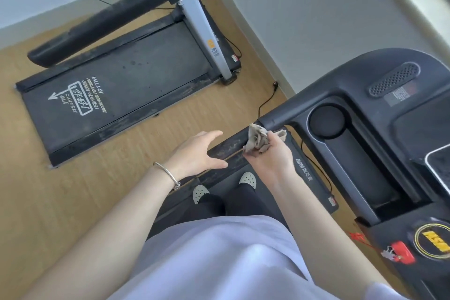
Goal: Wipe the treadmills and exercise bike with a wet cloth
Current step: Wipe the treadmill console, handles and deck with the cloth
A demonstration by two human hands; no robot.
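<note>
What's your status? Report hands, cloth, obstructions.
Right hand grips cloth on near treadmill's handrail. Left hand open, hovering by rail. Nothing blocking.

A small exercise room: two treadmills [121, 80] [365, 141] stand side by side on wood flooring [36, 190] by plain walls [304, 19].

Matt black plastic, soft cloth, pale wood.
The cloth [257, 139] is a crumpled grey-beige weave; the handrail [229, 147] beside it is matt black, scuffed and dusty; the console [360, 85] smooth plastic; the floor [36, 202] wood-grain laminate; the bangle [168, 174] shiny metal.
</note>
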